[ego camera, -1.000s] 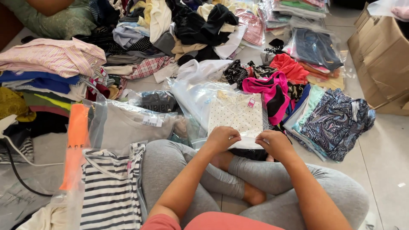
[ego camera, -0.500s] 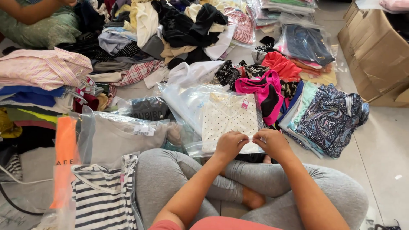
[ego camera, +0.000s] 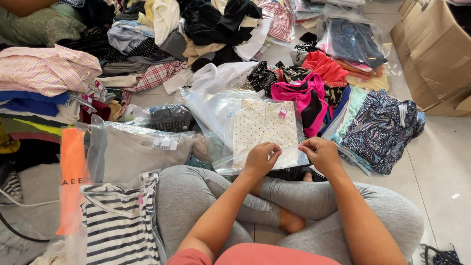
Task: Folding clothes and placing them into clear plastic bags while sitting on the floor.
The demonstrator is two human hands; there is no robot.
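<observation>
Hands: left hand [ego camera: 262, 158] and right hand [ego camera: 321, 153] meet at the near edge of a clear plastic bag [ego camera: 245, 128]; both pinch the bag's open lip, fingertips curled in, thumbs on top.
Held item: the bag holds a folded cream polka-dot garment [ego camera: 262, 126] with a small pink tag [ego camera: 282, 112] at its 1 o'clock corner.
Position: bag lies flat on the floor just past the crossed legs in grey leggings [ego camera: 206, 196], at 12 o'clock from the hands.
Handling: judged light and limp; film looks slick and crinkly, garment soft, nothing fragile. Best hold is the lip at both corners, as now; a grip on the middle of the film would likely slide.
Pose: forearms run forward from the lap and converge, wrists low, knuckles nearly touching, palms down.
At 9 o'clock: bagged grey top [ego camera: 142, 152] with a white label; nearer the lap, at 8 o'clock, a bagged black-and-white striped top [ego camera: 115, 225] beside an orange strip [ego camera: 71, 176].
At 1 o'clock: magenta and black garment [ego camera: 301, 95]; beyond it a coral-red piece [ego camera: 326, 66].
At 3 o'clock: blue paisley garment [ego camera: 380, 130].
At 11 o'clock: folded stack topped by a pink striped shirt [ego camera: 46, 68].
At 12 o'clock, far: loose heap of dark and pale clothing [ego camera: 211, 24].
At 2 o'clock, far: cardboard box [ego camera: 436, 54].
</observation>
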